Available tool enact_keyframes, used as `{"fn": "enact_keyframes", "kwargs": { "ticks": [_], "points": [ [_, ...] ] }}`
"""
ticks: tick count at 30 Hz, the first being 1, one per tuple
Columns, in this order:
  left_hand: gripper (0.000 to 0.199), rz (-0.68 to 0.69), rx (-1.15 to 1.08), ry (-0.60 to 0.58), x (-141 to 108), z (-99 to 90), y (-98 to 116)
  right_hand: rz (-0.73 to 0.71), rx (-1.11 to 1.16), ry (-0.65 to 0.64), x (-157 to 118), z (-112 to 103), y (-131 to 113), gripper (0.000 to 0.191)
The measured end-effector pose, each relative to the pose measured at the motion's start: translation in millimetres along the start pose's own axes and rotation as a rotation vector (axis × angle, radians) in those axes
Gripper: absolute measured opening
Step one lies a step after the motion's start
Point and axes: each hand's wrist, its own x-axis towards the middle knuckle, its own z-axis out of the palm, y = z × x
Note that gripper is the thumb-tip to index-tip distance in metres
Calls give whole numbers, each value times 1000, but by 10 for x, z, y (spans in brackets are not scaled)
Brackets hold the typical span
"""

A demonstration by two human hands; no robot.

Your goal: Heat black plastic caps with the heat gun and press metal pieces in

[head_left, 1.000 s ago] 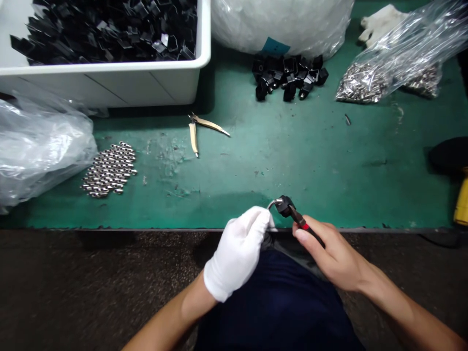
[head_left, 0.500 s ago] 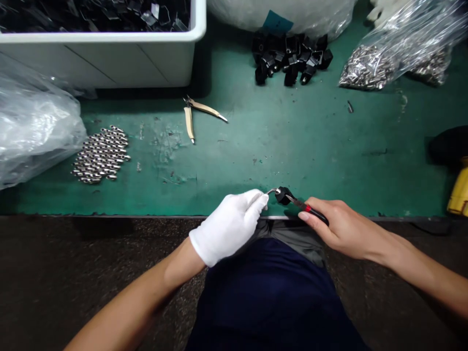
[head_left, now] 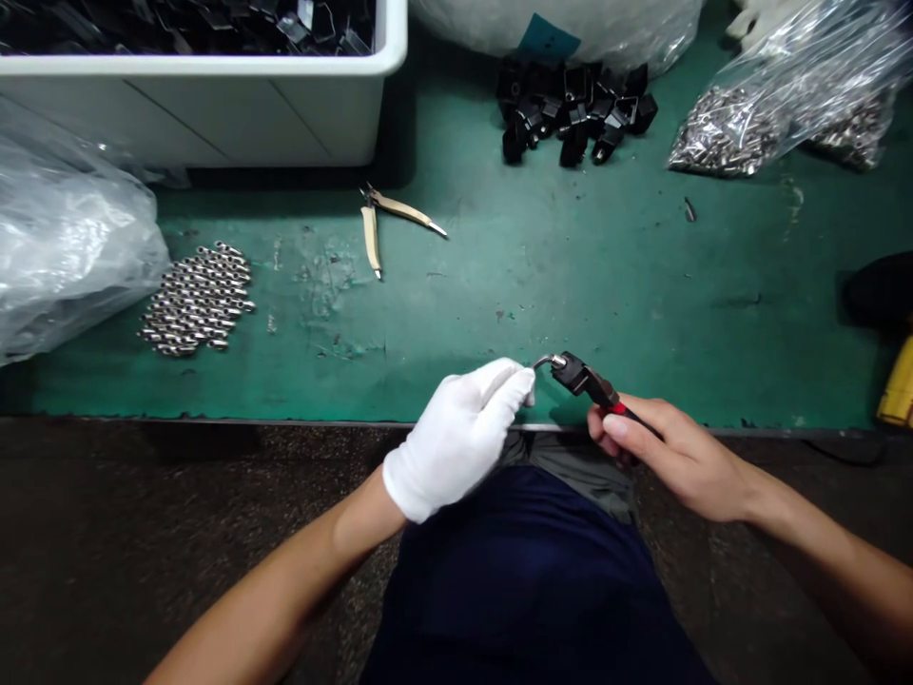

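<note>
My left hand [head_left: 460, 433], in a white glove, is closed on a thin bent metal rod like a hex key [head_left: 543, 361]. The rod's far end meets a small silver fitting on a black plastic part [head_left: 571, 374]. My bare right hand [head_left: 667, 447] is wrapped round pliers [head_left: 619, 407] with black and red handles. The jaws grip the black part from its right side, just above the table's front edge. My palm hides most of the handles.
Cream-handled pliers [head_left: 372, 233] lie spread on the green table [head_left: 456, 304]. Small metal cylinders [head_left: 198, 300] are grouped at left. A white bin [head_left: 285, 119], black parts [head_left: 571, 109] and bags of metal pieces [head_left: 734, 124] stand behind. Something yellow [head_left: 897, 385] is at right.
Both hands have shifted slightly right. The pliers and black part have turned, showing more of the jaws, and my right fingers now curl beneath the handles.
</note>
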Motion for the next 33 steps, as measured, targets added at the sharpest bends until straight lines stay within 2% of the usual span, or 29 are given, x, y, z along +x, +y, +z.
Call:
{"fn": "enact_keyframes", "kwargs": {
  "ticks": [5, 8, 14, 16, 20, 25, 33],
  "points": [
    [34, -42, -195, 47, -10, 87, -60, -23, 287, -37, 38, 123, 72, 36],
    [34, -80, -306, 43, -19, 133, -115, -23, 384, -54, 47, 170, 97, 36],
    [33, -146, -455, 29, -58, 144, -240, 13, 315, -50, 14, 150, 17, 36],
    [32, -179, -571, 12, -68, 146, -271, 26, 298, -65, 6, 141, -25, 37],
    [31, -251, -895, -68, -72, 188, -318, 31, 307, -60, 8, 163, -82, 39],
    [31, -307, -1135, -166, -82, 227, -358, 40, 261, -55, -18, 173, -135, 40],
    [37, -419, -1594, -426, -124, 269, -375, 36, 295, -82, -29, 192, -149, 40]
  ]
}}
